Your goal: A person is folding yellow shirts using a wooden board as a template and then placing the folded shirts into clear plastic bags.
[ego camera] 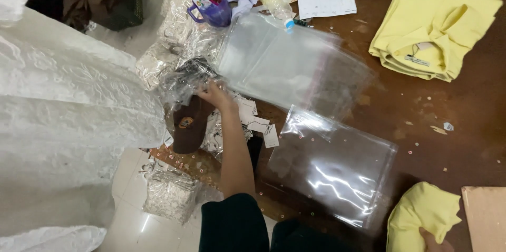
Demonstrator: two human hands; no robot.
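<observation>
Cluttered brown table (453, 99) above pale tiled floor (132, 225).

My brown table (453, 125) fills the right of the frame, dotted with small specks. Pale glossy floor tiles (132, 225) show at lower left, catching a streak of light. White lacy fabric (68, 104) covers the left side.

Crumpled yellow cloth (421, 212) in hand; clear bag (184, 80) pinched.
</observation>
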